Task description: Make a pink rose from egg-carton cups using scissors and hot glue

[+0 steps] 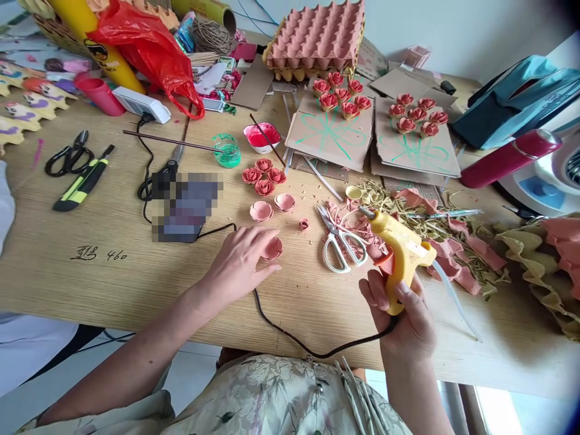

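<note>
My right hand [401,308] is wrapped round the handle of a yellow hot glue gun [401,244], held above the table with its nozzle pointing up and left. A clear glue stick [455,296] trails from its back. My left hand [242,257] is low over the table, thumb and fingers apart around a small pink petal cup [273,248], partly hidden by the fingers. Just beyond lie two pink petal cups, one on the left [261,211] and one on the right [285,202]. A small rolled pink bud [304,225] sits to their right. Several red-painted paper roses [264,175] stand behind.
White-handled scissors [342,241] lie beside pink and yellow scraps [385,202]. A phone [190,208], black scissors [72,158] and a utility knife [84,181] are at left. Red paint [263,138], green paint [226,151] and rose-topped cardboard [328,136] stand behind. The glue gun's cord [312,350] crosses the front.
</note>
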The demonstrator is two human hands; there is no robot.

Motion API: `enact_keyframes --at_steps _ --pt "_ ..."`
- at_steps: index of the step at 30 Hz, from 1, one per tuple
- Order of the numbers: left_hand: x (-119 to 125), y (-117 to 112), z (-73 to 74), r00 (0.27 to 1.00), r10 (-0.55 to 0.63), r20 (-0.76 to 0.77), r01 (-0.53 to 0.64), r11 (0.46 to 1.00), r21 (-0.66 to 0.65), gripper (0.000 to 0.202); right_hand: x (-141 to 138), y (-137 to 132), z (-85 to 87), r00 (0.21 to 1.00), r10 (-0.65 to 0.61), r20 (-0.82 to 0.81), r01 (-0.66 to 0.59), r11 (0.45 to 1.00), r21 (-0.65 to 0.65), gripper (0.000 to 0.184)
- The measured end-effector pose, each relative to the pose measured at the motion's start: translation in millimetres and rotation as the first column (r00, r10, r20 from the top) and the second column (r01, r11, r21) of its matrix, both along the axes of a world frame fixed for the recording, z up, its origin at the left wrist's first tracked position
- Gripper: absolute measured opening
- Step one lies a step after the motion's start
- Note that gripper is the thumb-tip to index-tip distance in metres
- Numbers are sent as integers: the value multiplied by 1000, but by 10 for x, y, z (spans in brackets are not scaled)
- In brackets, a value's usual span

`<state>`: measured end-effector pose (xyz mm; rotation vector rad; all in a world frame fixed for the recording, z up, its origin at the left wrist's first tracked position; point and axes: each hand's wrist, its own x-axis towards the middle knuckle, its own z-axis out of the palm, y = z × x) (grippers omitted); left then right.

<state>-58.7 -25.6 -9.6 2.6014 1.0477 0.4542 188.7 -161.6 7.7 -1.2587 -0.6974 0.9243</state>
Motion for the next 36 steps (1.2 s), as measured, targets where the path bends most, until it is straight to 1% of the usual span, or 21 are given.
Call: enact_keyframes --at_steps 2,3,5,7,9,11,13,16,18,20,22,25,27,29,31,32,33,34,35,36 --pt "27 -21 -38 1000 -1 -8 1 1000 -12 46 21 4 46 999 37 20 -37 999 -4 13" --pt "46 -30 -52 1000 7 1 -7 1000 -14 45 32 5 75 998 62 0 -62 998 7 16" --pt "104 -46 -73 999 24 39 -24 1000 -12 43 53 12 154 988 127 -86 -122 991 60 18" --pt "187 -64 -92 995 42 88 -42 999 -5 46 71 34 249 965 195 -172 -173 975 138 16" --pt "282 -86 -114 992 68 107 -68 998 0 49 82 72 330 947 250 -201 -210 957 201 14" --pt "361 -106 -138 992 97 84 -97 995 -4 49 85 121 366 929 300 -215 -251 941 227 14" --pt "403 -113 -151 992 113 57 -113 994 -16 52 87 170 344 907 350 -233 -305 929 209 19" --pt "401 -76 -125 990 109 91 -107 994 -24 57 108 229 242 903 361 -234 -341 932 125 29" --pt "402 -10 -73 987 94 134 -94 996 -7 53 137 260 170 913 347 -216 -335 938 92 31" --pt "446 81 -5 989 71 129 -74 997 23 44 171 288 111 921 339 -192 -325 940 98 30" --pt "546 179 62 997 49 65 -52 997 49 37 197 310 64 932 329 -151 -316 943 108 30" --pt "755 301 123 996 46 -74 -45 999 17 32 211 327 7 944 319 -84 -311 945 98 32" --pt "875 355 126 986 53 -161 -58 998 -27 23 214 320 -27 944 325 -61 -318 942 107 31" --pt "938 389 108 982 54 -179 -64 997 -49 11 223 301 -59 941 335 -55 -326 937 127 29" --pt "930 411 85 993 68 -93 -73 995 -62 12 238 273 -91 936 346 -61 -336 932 134 30" --pt "904 418 77 997 81 -8 -82 993 -84 13 245 259 -107 934 351 -67 -340 931 131 31" --pt "867 424 71 991 92 98 -78 987 -140 13 250 245 -123 931 357 -72 -346 930 125 33" --pt "824 427 67 969 110 220 -58 972 -228 13 252 234 -139 928 366 -75 -356 927 114 36" --pt "780 428 64 930 150 337 -31 942 -335 16 250 224 -154 924 375 -75 -367 925 102 40" --pt "739 425 60 878 202 434 20 890 -455 19 245 216 -168 919 388 -70 -382 920 88 43"
